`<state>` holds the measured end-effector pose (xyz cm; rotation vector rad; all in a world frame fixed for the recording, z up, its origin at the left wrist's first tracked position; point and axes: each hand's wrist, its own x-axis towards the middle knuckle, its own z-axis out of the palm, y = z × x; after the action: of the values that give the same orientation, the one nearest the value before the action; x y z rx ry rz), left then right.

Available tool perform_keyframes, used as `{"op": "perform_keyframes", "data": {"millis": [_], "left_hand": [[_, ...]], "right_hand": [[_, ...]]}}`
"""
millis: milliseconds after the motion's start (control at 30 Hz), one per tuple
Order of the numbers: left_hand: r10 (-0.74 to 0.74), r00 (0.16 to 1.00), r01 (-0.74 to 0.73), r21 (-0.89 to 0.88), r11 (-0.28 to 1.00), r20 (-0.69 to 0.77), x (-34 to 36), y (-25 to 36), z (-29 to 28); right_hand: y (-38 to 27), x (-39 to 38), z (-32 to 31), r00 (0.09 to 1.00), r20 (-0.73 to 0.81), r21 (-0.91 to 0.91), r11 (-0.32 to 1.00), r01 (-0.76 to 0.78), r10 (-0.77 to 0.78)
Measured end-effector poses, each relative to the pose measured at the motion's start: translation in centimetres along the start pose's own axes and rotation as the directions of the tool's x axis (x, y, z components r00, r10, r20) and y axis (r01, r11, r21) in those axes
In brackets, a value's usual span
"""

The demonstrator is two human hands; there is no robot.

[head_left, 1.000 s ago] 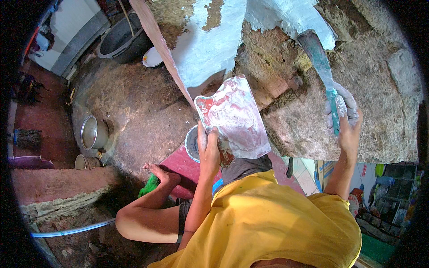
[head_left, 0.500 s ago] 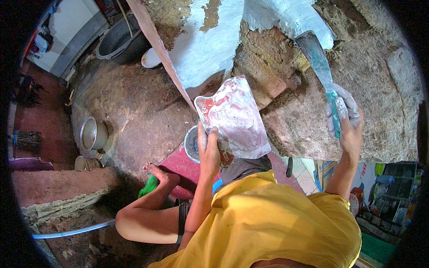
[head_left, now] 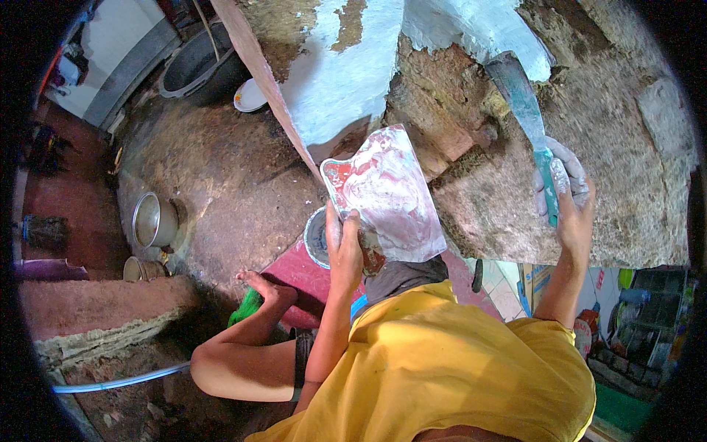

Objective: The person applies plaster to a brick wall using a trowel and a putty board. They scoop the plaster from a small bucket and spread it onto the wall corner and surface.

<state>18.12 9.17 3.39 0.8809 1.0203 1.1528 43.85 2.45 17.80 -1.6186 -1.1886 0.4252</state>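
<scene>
My left hand (head_left: 343, 239) is closed on the edge of a flat board (head_left: 387, 191), red under smears of white paste, held above my lap. A round bucket (head_left: 317, 243) sits partly hidden behind it. My right hand (head_left: 567, 188), its fingers coated white, grips a putty knife (head_left: 523, 99) by its teal handle. The blade points up over the rough stone surface (head_left: 574, 125), near the lower edge of a white-coated patch (head_left: 331, 77).
A pinkish edge (head_left: 258, 66) runs beside the patch. On the left are a large dark tub (head_left: 184, 77), a white plate (head_left: 250, 96), a metal pot (head_left: 155, 217), a low ledge (head_left: 88, 309) and a blue hose (head_left: 121, 383). My bare foot (head_left: 272, 291) rests near a red mat (head_left: 302, 295).
The putty knife's blade has shifted very slightly to the left. My left hand and the board stay where they were.
</scene>
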Motion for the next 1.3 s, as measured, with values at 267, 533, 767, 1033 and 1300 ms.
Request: {"op": "perform_keyframes", "data": {"millis": [267, 533, 767, 1033, 1300], "left_hand": [[0.015, 0.999, -0.011, 0.077, 0.997, -0.05, 0.3, -1.2, -0.5], [0.019, 1.0, -0.018, 0.062, 0.998, -0.017, 0.1, -0.5, -0.2], [0.034, 0.999, -0.034, 0.133, 0.991, 0.0, 0.1, 0.4, 0.0], [0.001, 1.0, 0.0, 0.022, 1.0, -0.015, -0.1, 0.3, 0.3], [0.034, 0.999, -0.034, 0.028, 0.999, 0.009, 0.3, -0.5, -0.2]], "right_hand": [[-0.8, -0.1, -1.0, 0.999, -0.036, 0.083, 0.996, -0.028, 0.031], [-0.1, 0.4, -0.2, 0.999, 0.05, 0.005, 1.0, 0.016, -0.016], [-1.4, 0.7, -0.7, 0.992, -0.05, -0.003, 0.993, 0.116, -0.116], [-1.2, 0.8, -1.1, 0.996, 0.079, -0.021, 0.999, 0.047, -0.045], [-1.1, 0.2, -1.3, 0.995, 0.093, 0.0, 0.999, 0.039, -0.039]]}}
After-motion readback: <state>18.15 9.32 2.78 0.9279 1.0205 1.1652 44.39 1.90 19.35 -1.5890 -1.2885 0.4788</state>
